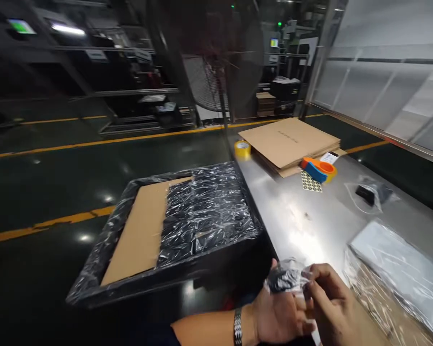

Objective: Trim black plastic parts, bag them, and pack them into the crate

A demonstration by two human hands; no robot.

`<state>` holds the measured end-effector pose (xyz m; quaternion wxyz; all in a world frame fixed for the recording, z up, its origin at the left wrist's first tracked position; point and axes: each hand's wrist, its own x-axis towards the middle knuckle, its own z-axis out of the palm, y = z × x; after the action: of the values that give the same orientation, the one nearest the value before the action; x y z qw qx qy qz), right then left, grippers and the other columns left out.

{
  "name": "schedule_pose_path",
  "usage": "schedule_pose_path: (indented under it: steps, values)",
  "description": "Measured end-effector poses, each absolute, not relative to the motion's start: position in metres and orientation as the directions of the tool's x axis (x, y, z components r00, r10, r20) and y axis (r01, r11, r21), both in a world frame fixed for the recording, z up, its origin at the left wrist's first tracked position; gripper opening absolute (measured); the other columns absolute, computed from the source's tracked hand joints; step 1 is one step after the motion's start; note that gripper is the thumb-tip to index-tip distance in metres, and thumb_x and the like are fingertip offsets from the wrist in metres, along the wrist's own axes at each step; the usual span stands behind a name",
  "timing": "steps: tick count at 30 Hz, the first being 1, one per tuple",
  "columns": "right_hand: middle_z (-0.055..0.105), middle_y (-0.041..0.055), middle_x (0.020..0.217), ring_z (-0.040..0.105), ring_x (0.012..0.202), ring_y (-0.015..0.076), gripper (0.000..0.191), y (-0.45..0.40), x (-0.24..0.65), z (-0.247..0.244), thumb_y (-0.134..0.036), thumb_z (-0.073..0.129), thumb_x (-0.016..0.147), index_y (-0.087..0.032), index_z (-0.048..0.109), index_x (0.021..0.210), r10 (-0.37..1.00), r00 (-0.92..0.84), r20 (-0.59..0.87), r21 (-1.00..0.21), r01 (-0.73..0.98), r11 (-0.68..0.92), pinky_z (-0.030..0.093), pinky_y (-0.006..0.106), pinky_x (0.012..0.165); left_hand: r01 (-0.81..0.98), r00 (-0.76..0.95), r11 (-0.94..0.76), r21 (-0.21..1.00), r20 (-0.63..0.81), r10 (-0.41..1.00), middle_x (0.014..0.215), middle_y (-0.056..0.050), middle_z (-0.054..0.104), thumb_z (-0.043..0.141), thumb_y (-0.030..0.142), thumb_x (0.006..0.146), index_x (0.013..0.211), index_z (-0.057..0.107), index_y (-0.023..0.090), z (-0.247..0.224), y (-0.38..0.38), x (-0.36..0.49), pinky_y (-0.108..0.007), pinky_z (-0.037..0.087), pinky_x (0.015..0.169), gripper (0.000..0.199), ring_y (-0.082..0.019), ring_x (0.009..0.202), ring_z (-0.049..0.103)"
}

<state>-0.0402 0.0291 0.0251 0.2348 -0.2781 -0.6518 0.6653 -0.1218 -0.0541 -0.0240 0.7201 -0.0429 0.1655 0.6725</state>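
A small clear plastic bag [287, 277] with a dark item inside is between my two hands, over the near edge of the metal table. My left hand [277, 312], with a patterned band on the wrist, is turned palm up and supports the bag, its thumb behind it. My right hand [330, 300] pinches the bag's right end between thumb and fingers. What the dark item is cannot be made out. Left of my hands stands a black crate [209, 259] with rows of black plastic-wrapped pieces [209, 206] and a cardboard sheet [140, 230] in it.
On the metal table [274, 206] lie stacked flat cartons [292, 139], yellow tape [242, 149], orange and blue tape rolls [317, 169], a sticker sheet [311, 182], a bagged black piece [366, 193] and large clear plastic bags [404, 259]. A big fan [212, 57] stands behind.
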Motion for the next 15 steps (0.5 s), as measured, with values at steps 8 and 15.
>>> schedule_pose_path:
  steps: [8,15]
  values:
    - [0.046,-0.003,0.065,0.041,0.056,0.01,0.015,-0.012,-0.105,-0.009,-0.031,0.055,0.078,-0.02,0.046,0.073,0.471,-0.836,-0.281,-0.896,0.053,-0.441,0.037,0.02,0.052,-0.911,-0.388,-0.412,0.007,-0.352,0.852,0.079,-0.009,0.064,0.041,0.066,0.077,0.085,0.062,0.013,-0.001,-0.083,-0.202,-0.033,0.044,0.072,0.057,-0.02,0.074,0.06]
    - [0.04,-0.0059,0.053,0.037,0.049,0.0086,0.03,-0.015,-0.141,-0.01,-0.038,0.056,0.08,-0.02,0.037,0.064,0.294,-0.942,-0.158,-0.986,0.133,-0.105,0.031,0.019,0.049,-0.904,-0.376,-0.427,-0.031,-0.421,0.825,0.067,-0.001,0.058,0.037,0.061,0.082,0.091,0.058,0.014,-0.008,-0.109,-0.24,-0.034,0.048,0.073,0.052,-0.015,0.065,0.059]
